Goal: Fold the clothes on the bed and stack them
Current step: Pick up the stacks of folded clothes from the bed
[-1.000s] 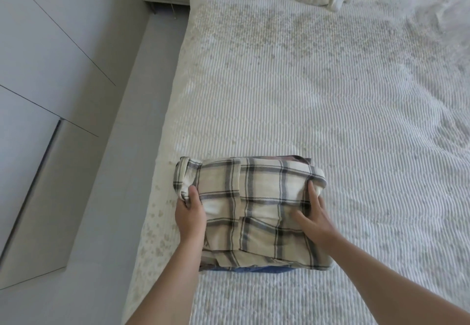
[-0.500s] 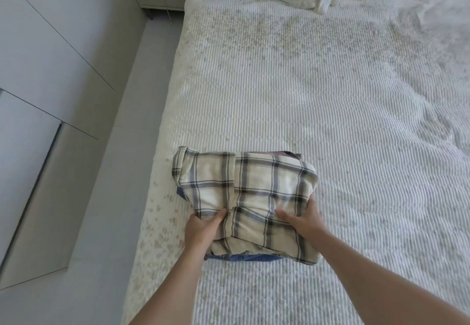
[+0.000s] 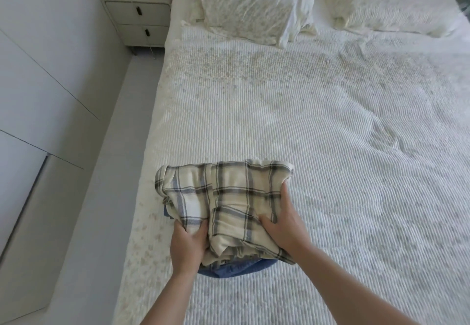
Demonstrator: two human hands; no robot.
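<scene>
Now both hands at near edge of folded cream plaid flannel shirt [image 3: 223, 197], topping stack at left edge of white ribbed bed cover [image 3: 330, 126]. Left hand [image 3: 187, 246] grips near-left corner, fingers curled under cloth. Right hand [image 3: 282, 220] lies on near-right side, thumb on top, fingers along right edge; possibly tucked under, hard to tell. Blue folded garment [image 3: 236, 268] peeks out beneath. Shirt's long axis runs left-right, directly ahead of both grips; hands about equally near.

So that's one plaid shirt [image 3: 229, 197], one blue garment [image 3: 236, 270] under it, two pillows [image 3: 254, 6] [image 3: 391, 6], one bed [image 3: 330, 134], one nightstand [image 3: 140, 19] with two drawers, and two hands [image 3: 187, 247] [image 3: 286, 225].
</scene>
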